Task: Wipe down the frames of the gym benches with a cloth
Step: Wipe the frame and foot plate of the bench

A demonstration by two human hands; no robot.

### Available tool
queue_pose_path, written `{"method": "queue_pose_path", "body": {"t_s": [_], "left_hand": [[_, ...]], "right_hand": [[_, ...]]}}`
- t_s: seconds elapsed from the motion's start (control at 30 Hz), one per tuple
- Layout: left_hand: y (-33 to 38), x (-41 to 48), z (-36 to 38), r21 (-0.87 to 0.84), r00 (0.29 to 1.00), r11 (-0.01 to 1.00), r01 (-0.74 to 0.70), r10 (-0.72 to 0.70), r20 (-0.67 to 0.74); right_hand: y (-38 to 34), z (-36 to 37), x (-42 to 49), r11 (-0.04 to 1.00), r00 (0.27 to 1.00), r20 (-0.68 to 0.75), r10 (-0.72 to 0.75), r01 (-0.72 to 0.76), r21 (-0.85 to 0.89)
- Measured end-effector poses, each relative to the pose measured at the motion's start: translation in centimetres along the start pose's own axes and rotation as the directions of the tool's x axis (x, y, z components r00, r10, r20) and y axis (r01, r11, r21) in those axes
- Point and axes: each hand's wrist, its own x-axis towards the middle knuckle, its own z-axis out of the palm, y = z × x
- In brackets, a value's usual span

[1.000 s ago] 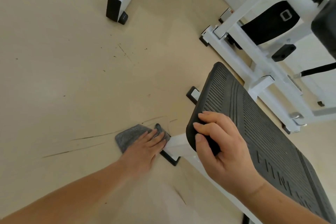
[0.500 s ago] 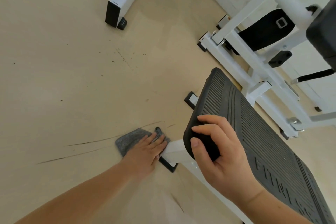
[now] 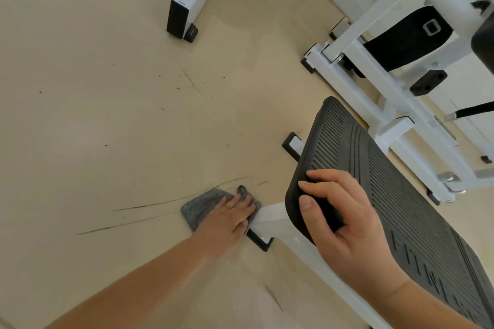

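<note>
Pressing flat-fingered, the left hand [image 3: 222, 224] pins grey cloth [image 3: 199, 208] to white frame [image 3: 270, 218]; right hand [image 3: 344, 227] clasps black pad [image 3: 401, 195], its embossed lettering illegible.

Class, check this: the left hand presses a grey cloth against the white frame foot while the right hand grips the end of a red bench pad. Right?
One error: the head view shows the bench pad is black, not red. The left hand does press the grey cloth against the white frame foot, and the right hand grips the pad's end.
</note>
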Motion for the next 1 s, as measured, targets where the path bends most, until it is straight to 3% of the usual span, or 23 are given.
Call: {"method": "queue_pose_path", "body": {"t_s": [0.13,0.37,0.47,0.67,0.7,0.77,0.87,0.93,1.0], "left_hand": [[0.3,-0.7,-0.4,-0.109,0.998,0.994,0.021,-0.016,0.053],[-0.4,0.1,-0.9,0.248,0.99,0.966,-0.073,0.04,0.135],[0.1,1.9,-1.4,0.242,0.99,0.968,-0.065,0.032,0.137],[-0.9,-2.6,0.9,0.075,0.993,0.994,-0.076,0.082,-0.083],[-0.7,-3.1,0.8,0.004,0.989,0.999,-0.055,0.055,-0.136],[0.7,-3.4,-0.1,-0.268,0.967,0.958,0.099,-0.156,-0.2],[2.3,-3.1,-2.1,-0.603,0.919,0.766,0.222,-0.371,-0.132],[2.4,-3.1,-3.5,-0.667,0.911,0.717,0.201,-0.387,-0.141],[2.2,-3.1,-5.1,-0.628,0.901,0.759,0.17,-0.379,-0.214]], "right_hand": [[0.0,0.0,0.0,1.0,1.0,0.007,0.018,-0.018,0.011],[-0.1,-0.1,0.1,1.0,1.0,0.021,0.014,-0.014,0.008],[0.0,-0.1,0.0,1.0,1.0,0.017,0.019,-0.02,0.021],[0.2,-0.3,0.3,1.0,0.999,0.036,0.013,-0.014,0.026],[0.3,-0.3,0.3,1.0,0.999,0.042,0.008,-0.009,0.014],[0.3,-0.4,0.2,1.0,0.999,0.051,0.008,-0.008,0.008],[0.2,-0.5,0.4,0.998,0.999,0.032,0.022,-0.024,0.056],[0.0,-0.7,1.2,0.995,0.999,0.039,0.029,-0.033,0.09],[-0.3,-1.1,2.6,0.986,0.993,0.072,0.088,-0.097,0.134]]}}
